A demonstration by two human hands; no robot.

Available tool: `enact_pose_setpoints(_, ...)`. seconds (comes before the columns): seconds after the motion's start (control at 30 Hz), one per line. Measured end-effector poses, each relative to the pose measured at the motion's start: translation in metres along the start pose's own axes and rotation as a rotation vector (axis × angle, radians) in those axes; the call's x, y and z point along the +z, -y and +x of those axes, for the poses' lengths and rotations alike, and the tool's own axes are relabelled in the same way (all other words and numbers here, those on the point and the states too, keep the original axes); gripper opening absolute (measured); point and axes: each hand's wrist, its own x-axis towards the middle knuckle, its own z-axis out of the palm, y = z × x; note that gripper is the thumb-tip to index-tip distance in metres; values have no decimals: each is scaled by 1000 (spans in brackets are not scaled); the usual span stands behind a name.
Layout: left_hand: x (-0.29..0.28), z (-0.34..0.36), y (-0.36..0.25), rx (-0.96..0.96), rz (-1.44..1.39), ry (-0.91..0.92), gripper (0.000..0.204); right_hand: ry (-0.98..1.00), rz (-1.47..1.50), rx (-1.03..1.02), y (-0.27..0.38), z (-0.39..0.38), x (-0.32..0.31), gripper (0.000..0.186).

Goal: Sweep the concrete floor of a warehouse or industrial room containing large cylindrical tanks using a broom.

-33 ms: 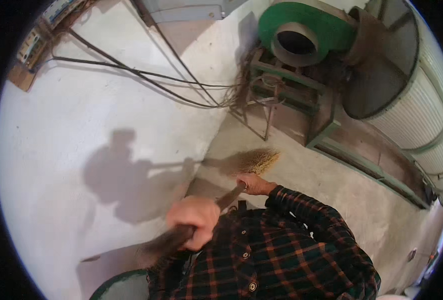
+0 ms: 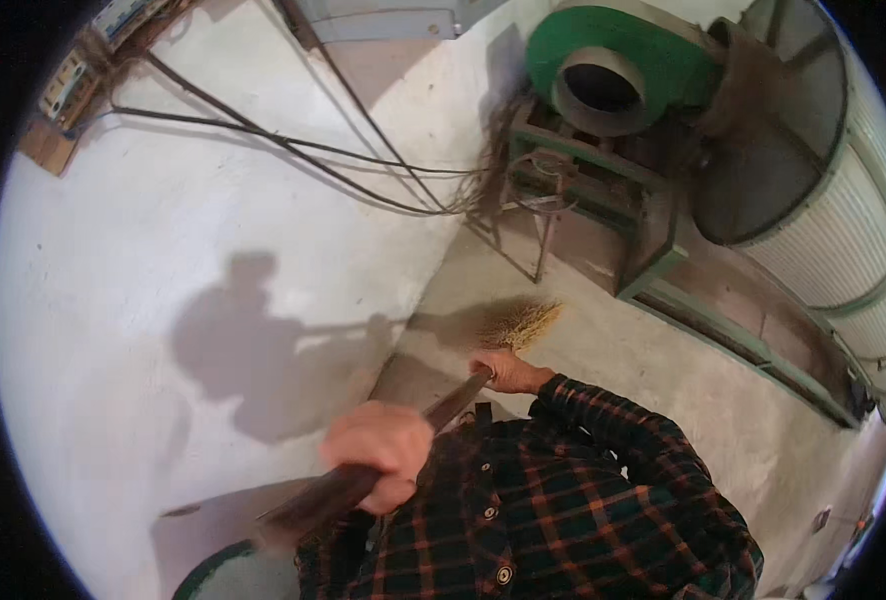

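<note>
My left hand [image 2: 378, 450], slightly blurred, grips a wooden broom handle [image 2: 448, 400] near my body at the lower centre. Farther along the same handle, my right hand [image 2: 503, 370] is wrapped round it. The straw bristles [image 2: 518, 325] lie on the pale floor [image 2: 703, 390] just beyond my right hand, near the foot of the white wall [image 2: 113, 300]. My shadow falls on that wall. Below my left hand, at the lower edge, a round green-rimmed container [image 2: 223, 575] is partly in view.
A green blower [image 2: 573, 35] on a metal frame [image 2: 653, 260] stands ahead right, beside a large ribbed cylinder [image 2: 813, 250]. Black cables [image 2: 293, 143] hang across the wall toward the corner. An electrical panel [image 2: 73, 85] is at upper left, a grey metal box [image 2: 383, 20] at top.
My left hand has moved slightly down and to the left with the handle. The surroundings sit a little farther right in view; the bristles stay at nearly the same spot.
</note>
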Motion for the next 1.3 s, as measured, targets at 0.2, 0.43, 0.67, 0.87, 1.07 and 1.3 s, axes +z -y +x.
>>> enact_pose_setpoints(0.2, 31, 10, -90, 380, 733, -542, 34, 217, 40, -184, 99, 89, -13, 32)
enact_pose_setpoints(0.43, -18, 16, -55, 445, 910, -582, 32, 137, 89, -293, 65, 179, -33, 31)
enact_pose_setpoints(0.67, -122, 20, 79, -42, 510, -884, 16, -65, 112, -104, -120, 192, -63, 20)
enact_pose_setpoints(0.87, -64, 103, 12, 213, 785, -759, 31, -48, 225, -318, -9, 201, -104, 19)
enact_pose_setpoints(1.07, -139, 81, 89, 101, 561, -914, 19, -5, 374, -150, -95, 226, -105, 19)
enact_pose_setpoints(1.3, -86, 70, 123, -286, 660, -865, 22, -105, 521, 34, -137, 137, -57, 20)
